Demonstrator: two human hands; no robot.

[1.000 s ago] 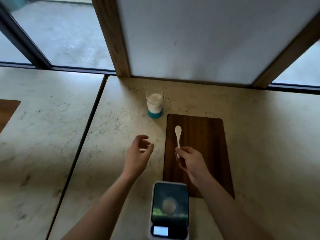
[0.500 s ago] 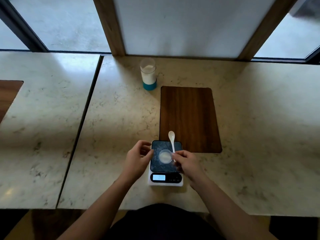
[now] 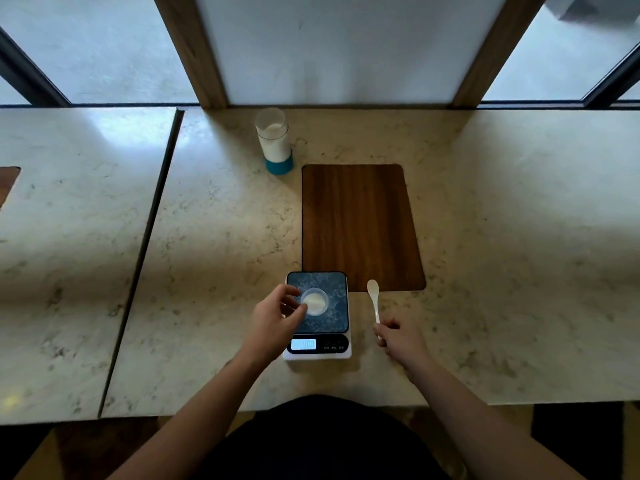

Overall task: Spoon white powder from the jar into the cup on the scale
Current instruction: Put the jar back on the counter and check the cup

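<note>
A small clear cup (image 3: pixel 315 301) with white powder in it stands on the dark platform of a digital scale (image 3: pixel 332 320) near the table's front edge. My left hand (image 3: pixel 277 322) rests at the cup's left side, thumb and fingers touching its rim. To the right of the scale, my right hand (image 3: pixel 398 339) pinches the handle end of a white spoon (image 3: pixel 373 296), whose bowl points away from me just above the table. A glass jar (image 3: pixel 275 140) of white powder with a blue base stands open far back.
A dark wooden board (image 3: pixel 360 226) lies between the jar and the scale. The marble table (image 3: pixel 519 237) has a seam (image 3: pixel 145 251) to a second slab on the left. Wooden posts and windows stand behind the jar. My dark clothing is below the front edge.
My right hand has carried the spoon from over the cup to the right of the scale and lowered it toward the table. My left hand closed in on the cup.
</note>
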